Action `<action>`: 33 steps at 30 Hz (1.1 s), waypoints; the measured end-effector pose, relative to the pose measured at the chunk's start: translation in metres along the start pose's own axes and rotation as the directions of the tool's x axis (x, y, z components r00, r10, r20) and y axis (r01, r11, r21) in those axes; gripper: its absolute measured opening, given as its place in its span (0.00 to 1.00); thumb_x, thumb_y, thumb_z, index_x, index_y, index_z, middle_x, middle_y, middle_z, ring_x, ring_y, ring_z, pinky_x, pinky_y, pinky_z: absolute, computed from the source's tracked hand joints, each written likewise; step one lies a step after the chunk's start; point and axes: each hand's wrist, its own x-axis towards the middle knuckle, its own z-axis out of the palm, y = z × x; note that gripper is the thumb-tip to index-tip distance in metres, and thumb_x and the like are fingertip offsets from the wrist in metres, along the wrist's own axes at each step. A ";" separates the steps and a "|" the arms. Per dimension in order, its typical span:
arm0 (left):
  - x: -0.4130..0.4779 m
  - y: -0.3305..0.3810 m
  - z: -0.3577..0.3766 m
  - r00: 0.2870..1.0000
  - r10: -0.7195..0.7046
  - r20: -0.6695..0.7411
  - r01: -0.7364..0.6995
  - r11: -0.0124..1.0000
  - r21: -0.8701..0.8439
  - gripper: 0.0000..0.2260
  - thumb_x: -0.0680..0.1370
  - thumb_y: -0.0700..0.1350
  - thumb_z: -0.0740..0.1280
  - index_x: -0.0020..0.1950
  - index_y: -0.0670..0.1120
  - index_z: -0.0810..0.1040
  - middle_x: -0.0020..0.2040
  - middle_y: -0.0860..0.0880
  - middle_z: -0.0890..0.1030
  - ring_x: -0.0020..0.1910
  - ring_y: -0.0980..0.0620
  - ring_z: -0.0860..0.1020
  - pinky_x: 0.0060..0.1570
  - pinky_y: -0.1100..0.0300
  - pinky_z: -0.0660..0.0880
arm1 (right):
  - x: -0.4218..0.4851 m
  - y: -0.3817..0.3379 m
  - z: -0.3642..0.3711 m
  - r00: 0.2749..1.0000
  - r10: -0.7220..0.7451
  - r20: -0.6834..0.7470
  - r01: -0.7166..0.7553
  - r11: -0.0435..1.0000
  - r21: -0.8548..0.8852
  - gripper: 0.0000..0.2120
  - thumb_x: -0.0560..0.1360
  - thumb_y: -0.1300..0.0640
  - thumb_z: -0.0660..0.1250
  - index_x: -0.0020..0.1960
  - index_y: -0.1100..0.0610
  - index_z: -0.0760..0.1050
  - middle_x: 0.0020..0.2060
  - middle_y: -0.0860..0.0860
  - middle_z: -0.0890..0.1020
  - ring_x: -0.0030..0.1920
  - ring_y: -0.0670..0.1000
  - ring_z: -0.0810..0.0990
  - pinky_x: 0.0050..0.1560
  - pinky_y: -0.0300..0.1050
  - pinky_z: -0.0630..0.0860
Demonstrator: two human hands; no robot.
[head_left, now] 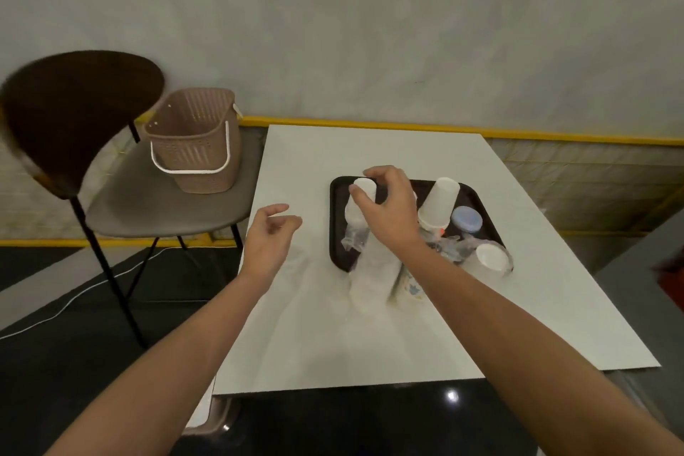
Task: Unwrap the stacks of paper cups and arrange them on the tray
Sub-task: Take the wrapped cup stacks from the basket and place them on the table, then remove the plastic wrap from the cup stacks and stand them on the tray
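Note:
A dark tray (336, 218) lies on the white table (388, 148). My right hand (388, 207) is over its left side, fingers curled round the top of a wrapped stack of white cups (358, 207). A second white stack (438, 202) stands tilted at the tray's back right. Another wrapped stack (488, 259) lies on its side at the tray's right front corner. Two stacks (374, 281), one with a printed pattern, lie across the tray's front edge. My left hand (270, 237) hovers left of the tray with loosely curled fingers, holding nothing.
A small round blue-lidded container (467, 218) sits on the tray's right side amid crumpled clear wrap (449, 246). A beige basket (196, 141) with a white handle stands on a dark chair (74, 115) left of the table. A yellow rail (555, 135) runs behind.

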 end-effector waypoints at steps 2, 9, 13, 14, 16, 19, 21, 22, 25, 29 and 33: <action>0.013 0.010 -0.007 1.000 0.021 -0.003 -0.021 1.000 0.008 0.11 0.76 0.43 0.68 0.58 0.51 0.74 0.46 0.52 0.78 0.52 0.53 0.76 0.53 0.59 0.72 | 0.012 -0.010 0.015 0.998 -0.020 0.060 0.020 1.000 -0.009 0.09 0.72 0.53 0.71 0.50 0.51 0.74 0.49 0.43 0.75 0.53 0.46 0.74 0.50 0.36 0.68; 0.075 0.036 -0.026 0.996 0.068 -0.063 -0.061 0.992 0.106 0.12 0.75 0.45 0.70 0.57 0.52 0.75 0.49 0.51 0.83 0.51 0.52 0.80 0.52 0.57 0.77 | 0.068 -0.022 0.060 0.975 -0.051 0.219 0.059 0.998 -0.032 0.11 0.73 0.52 0.70 0.54 0.52 0.75 0.53 0.47 0.76 0.54 0.47 0.74 0.51 0.39 0.71; 0.111 0.059 -0.039 0.984 0.115 -0.138 -0.090 0.981 0.173 0.14 0.75 0.45 0.71 0.59 0.51 0.75 0.51 0.52 0.81 0.49 0.57 0.79 0.47 0.66 0.73 | 0.111 -0.028 0.084 0.945 -0.083 0.316 0.089 0.996 -0.006 0.13 0.73 0.52 0.69 0.56 0.52 0.76 0.53 0.46 0.75 0.54 0.47 0.75 0.46 0.30 0.68; 0.120 0.064 -0.043 0.982 0.117 -0.151 -0.091 0.981 0.171 0.15 0.75 0.45 0.71 0.60 0.50 0.75 0.52 0.51 0.81 0.50 0.56 0.79 0.50 0.63 0.75 | 0.122 -0.030 0.090 0.936 -0.087 0.340 0.091 0.996 0.003 0.13 0.74 0.52 0.69 0.57 0.52 0.76 0.53 0.46 0.75 0.53 0.46 0.74 0.45 0.28 0.67; 0.139 0.075 -0.053 0.977 0.134 -0.163 -0.103 0.977 0.189 0.15 0.75 0.45 0.71 0.60 0.50 0.75 0.54 0.50 0.81 0.54 0.52 0.79 0.57 0.54 0.76 | 0.142 -0.032 0.105 0.914 -0.091 0.395 0.094 0.996 0.011 0.14 0.74 0.52 0.69 0.58 0.53 0.75 0.56 0.48 0.75 0.53 0.46 0.74 0.44 0.27 0.66; 0.167 0.088 -0.069 0.969 0.174 -0.177 -0.124 0.957 0.262 0.16 0.75 0.43 0.71 0.61 0.50 0.74 0.55 0.51 0.80 0.55 0.53 0.78 0.59 0.55 0.75 | 0.167 -0.035 0.132 0.887 -0.084 0.454 0.098 0.995 -0.006 0.15 0.74 0.52 0.69 0.59 0.53 0.75 0.57 0.49 0.75 0.54 0.47 0.74 0.46 0.33 0.68; 0.188 0.097 -0.080 0.965 0.192 -0.177 -0.130 0.941 0.312 0.16 0.75 0.42 0.71 0.62 0.48 0.74 0.53 0.53 0.80 0.52 0.55 0.78 0.56 0.59 0.74 | 0.183 -0.039 0.151 0.879 -0.077 0.470 0.099 0.995 -0.023 0.15 0.74 0.51 0.69 0.60 0.53 0.75 0.57 0.49 0.75 0.53 0.47 0.74 0.49 0.36 0.68; 0.199 0.101 -0.087 0.966 0.197 -0.169 -0.129 0.928 0.350 0.16 0.75 0.42 0.71 0.62 0.48 0.75 0.53 0.53 0.79 0.51 0.55 0.77 0.53 0.61 0.73 | 0.191 -0.041 0.161 0.877 -0.071 0.476 0.097 0.995 -0.030 0.16 0.74 0.51 0.69 0.60 0.53 0.75 0.57 0.50 0.75 0.53 0.47 0.74 0.49 0.37 0.68; 0.240 0.106 -0.109 0.972 0.189 -0.141 -0.099 0.871 0.482 0.17 0.75 0.43 0.70 0.63 0.48 0.75 0.55 0.53 0.78 0.51 0.54 0.77 0.53 0.61 0.72 | 0.214 -0.045 0.194 0.866 -0.049 0.498 0.078 0.996 -0.039 0.17 0.74 0.52 0.69 0.61 0.55 0.75 0.58 0.50 0.75 0.55 0.48 0.75 0.51 0.37 0.68; 0.297 0.108 -0.141 0.984 0.147 -0.098 -0.060 0.802 0.594 0.16 0.75 0.43 0.70 0.62 0.49 0.74 0.60 0.52 0.77 0.57 0.52 0.76 0.57 0.57 0.72 | 0.243 -0.050 0.245 0.854 -0.016 0.520 0.062 0.995 -0.072 0.18 0.73 0.52 0.69 0.61 0.56 0.75 0.60 0.53 0.75 0.58 0.51 0.75 0.59 0.43 0.71; 0.349 0.100 -0.163 0.989 0.102 -0.109 -0.003 0.743 0.669 0.17 0.75 0.43 0.70 0.63 0.47 0.75 0.57 0.47 0.79 0.50 0.50 0.76 0.51 0.60 0.70 | 0.264 -0.049 0.289 0.842 -0.007 0.540 0.061 0.995 -0.082 0.17 0.74 0.53 0.69 0.61 0.55 0.75 0.60 0.53 0.75 0.59 0.51 0.74 0.59 0.40 0.68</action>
